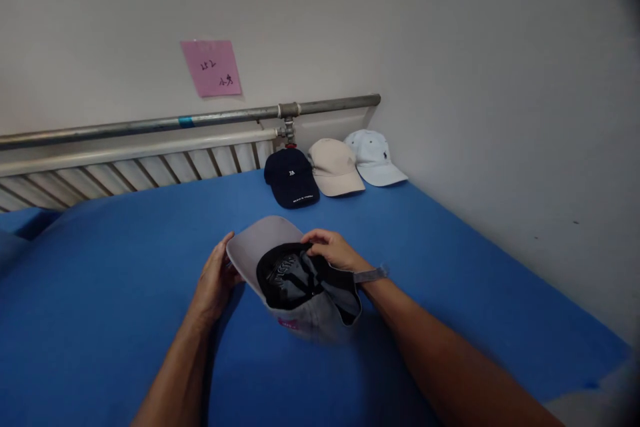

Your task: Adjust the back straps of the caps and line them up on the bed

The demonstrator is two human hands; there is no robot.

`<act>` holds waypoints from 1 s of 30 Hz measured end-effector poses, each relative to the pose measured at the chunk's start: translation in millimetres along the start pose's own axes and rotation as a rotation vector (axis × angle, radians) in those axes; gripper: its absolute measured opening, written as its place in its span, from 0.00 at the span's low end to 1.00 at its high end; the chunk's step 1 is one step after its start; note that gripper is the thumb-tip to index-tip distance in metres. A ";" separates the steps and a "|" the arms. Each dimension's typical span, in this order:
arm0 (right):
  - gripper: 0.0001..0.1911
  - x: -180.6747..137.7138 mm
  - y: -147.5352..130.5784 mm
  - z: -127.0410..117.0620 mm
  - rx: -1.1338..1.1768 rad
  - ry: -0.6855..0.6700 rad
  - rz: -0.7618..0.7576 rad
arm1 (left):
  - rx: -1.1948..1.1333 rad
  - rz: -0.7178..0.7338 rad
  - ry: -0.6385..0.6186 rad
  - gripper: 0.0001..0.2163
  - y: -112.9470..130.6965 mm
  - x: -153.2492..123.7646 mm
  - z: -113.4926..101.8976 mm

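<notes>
A grey baseball cap [300, 307] lies upside down on the blue mattress [125, 267], its dark inner lining facing up and its brim pointing away from me. My left hand [215, 280] grips the left edge of the brim, fingers curled around it. My right hand [333, 250] pinches the cap's rim on the right side, by the lining. The cap's grey adjusting strap [371, 274] sticks out over my right wrist.
Three caps sit in a row at the far edge by the wall: a navy cap [291, 179], a beige cap [335, 168] and a white cap [374, 159]. Behind them run a metal pipe [190, 121] and a slatted radiator [125, 173]. A pink note [211, 67] hangs on the wall.
</notes>
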State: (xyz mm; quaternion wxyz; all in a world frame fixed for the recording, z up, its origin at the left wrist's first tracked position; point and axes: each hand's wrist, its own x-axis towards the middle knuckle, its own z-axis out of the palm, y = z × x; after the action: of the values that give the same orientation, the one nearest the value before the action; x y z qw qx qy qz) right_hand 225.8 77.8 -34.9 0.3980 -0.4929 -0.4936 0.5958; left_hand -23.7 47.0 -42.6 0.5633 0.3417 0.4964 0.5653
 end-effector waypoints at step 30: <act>0.08 -12.8 8.7 21.2 0.266 0.253 -0.058 | 1.188 0.253 -0.372 0.22 27.2 -48.1 12.3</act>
State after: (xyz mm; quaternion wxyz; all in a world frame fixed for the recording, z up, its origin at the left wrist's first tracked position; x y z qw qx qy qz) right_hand 207.6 59.7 -40.4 0.5356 -0.4925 -0.3705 0.5773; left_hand -13.8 5.7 -5.1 0.2836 0.7444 0.5749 0.1868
